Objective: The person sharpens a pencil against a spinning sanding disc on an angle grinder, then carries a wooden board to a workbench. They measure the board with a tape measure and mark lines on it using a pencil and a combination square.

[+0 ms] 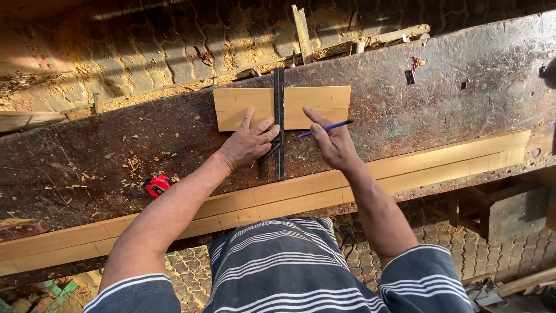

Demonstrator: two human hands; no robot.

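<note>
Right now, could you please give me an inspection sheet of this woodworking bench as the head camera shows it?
Surface: dark, worn workbench, scratched, sunlit.
Job's things: short pale board lying flat; black square laid across it; blue pencil; long pale plank along the near edge.
Clutter: red tape measure, wood chips beside it.
Grippers: left hand presses flat on the square; right hand holds the pencil, tip near the square.
Cables: nothing seen.
Surroundings: sawdust-covered ground beyond the bench, wood offcuts there.

Square [279,116] across board [313,98] on bench [452,110]; tape measure [156,185] left; long strip [440,165] nearer.
</note>
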